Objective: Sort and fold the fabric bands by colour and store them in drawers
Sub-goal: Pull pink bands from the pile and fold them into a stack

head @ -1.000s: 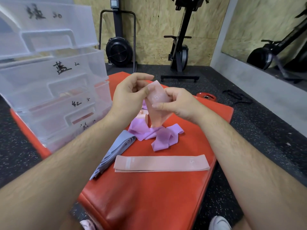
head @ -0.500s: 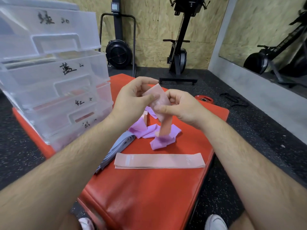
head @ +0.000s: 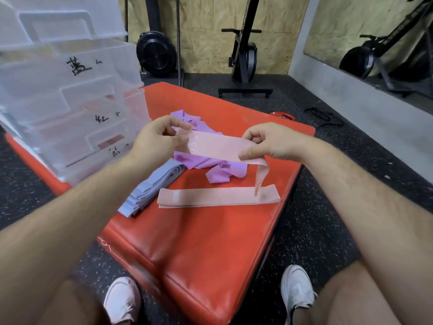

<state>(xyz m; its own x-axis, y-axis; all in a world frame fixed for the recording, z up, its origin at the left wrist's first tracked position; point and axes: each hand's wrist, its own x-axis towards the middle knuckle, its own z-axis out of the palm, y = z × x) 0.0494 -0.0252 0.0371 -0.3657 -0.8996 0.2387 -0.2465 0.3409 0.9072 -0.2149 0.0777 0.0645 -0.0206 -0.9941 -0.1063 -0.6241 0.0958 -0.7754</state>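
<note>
Fingers of left hand and right hand tight on flat, soft pink band

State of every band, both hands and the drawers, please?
Held pink band: stretched between both hands, right end dangling.
Left hand: pinches its left end.
Right hand: pinches near its right end.
Flat pink band: lying flat on red mat.
Blue bands: folded, stacked beside drawer unit.
Purple bands: crumpled heap.
Drawer unit: open or closed, cannot tell.
</note>
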